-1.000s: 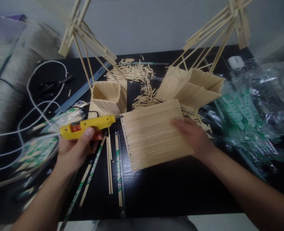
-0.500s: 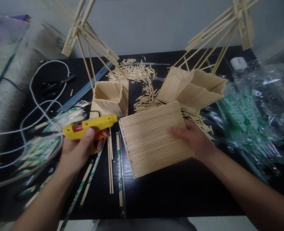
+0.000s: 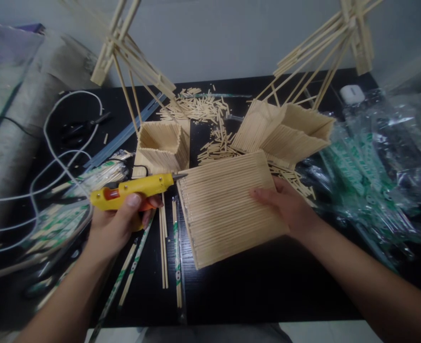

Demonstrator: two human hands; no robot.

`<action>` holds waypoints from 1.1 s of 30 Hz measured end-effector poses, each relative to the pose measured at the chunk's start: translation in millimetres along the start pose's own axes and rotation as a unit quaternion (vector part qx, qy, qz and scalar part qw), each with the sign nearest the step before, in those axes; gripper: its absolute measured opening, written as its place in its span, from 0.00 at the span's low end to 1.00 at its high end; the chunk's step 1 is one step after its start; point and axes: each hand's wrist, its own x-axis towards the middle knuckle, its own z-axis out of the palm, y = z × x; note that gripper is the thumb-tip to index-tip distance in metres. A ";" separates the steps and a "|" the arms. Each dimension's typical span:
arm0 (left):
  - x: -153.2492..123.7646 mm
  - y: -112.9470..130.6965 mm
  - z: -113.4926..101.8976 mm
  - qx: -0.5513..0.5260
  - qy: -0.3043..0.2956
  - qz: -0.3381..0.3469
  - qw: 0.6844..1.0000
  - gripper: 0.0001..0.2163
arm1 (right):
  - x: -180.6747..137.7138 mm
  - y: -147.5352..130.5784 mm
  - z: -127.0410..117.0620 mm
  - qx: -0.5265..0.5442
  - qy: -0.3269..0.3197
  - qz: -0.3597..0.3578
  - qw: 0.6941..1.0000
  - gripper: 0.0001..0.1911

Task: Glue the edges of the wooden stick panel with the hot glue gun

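My left hand (image 3: 119, 224) is wrapped round a yellow hot glue gun (image 3: 139, 186), its metal nozzle pointing right. The nozzle tip lies at the upper left corner of a flat panel of wooden sticks (image 3: 228, 207); whether it touches cannot be made out. Along the panel's left edge runs a thin shiny line that looks like glue. My right hand (image 3: 285, 205) grips the panel by its right side, thumb on top and fingers hidden underneath. The panel is held tilted above the black table (image 3: 267, 290).
Two stick-built models stand behind: a square box (image 3: 162, 143) at left, an angular box (image 3: 292, 131) at right. Cut stick pieces (image 3: 205, 107) lie between them. Wrapped chopsticks (image 3: 177, 252), white cable (image 3: 46, 124) and scissors (image 3: 82, 128) lie left; plastic wrappers (image 3: 367, 162) lie right.
The glue gun has shifted slightly left and down, its nozzle now over the panel's upper left corner. The panel's lower left corner has dipped a little.
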 end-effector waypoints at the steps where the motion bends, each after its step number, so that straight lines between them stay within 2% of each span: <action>1: -0.2 0.3 -0.4 0.001 -0.003 -0.004 1.000 0.23 | 0.0 0.0 0.1 0.003 0.002 0.000 1.000 0.19; 5: -1.5 0.9 -2.4 0.017 -0.025 -0.011 0.999 0.24 | 0.8 0.0 -0.5 0.019 0.015 0.002 1.000 0.17; 12: -4.5 -2.0 -7.3 0.055 -0.100 -0.013 0.993 0.24 | 3.0 -0.7 -2.8 0.034 0.036 -0.006 0.999 0.18; 19: -8.7 -8.1 -18.2 0.101 -0.174 -0.049 0.978 0.27 | 5.3 -2.9 -3.4 0.035 0.055 -0.019 0.998 0.18; 25: -8.0 -5.0 -20.9 0.123 -0.208 -0.068 0.968 0.28 | 6.2 -5.1 -2.3 0.033 0.067 -0.026 0.997 0.19; 33: -6.7 -1.0 -18.7 0.115 -0.222 -0.041 0.967 0.24 | 7.6 -4.5 -4.1 0.027 0.087 -0.023 0.996 0.18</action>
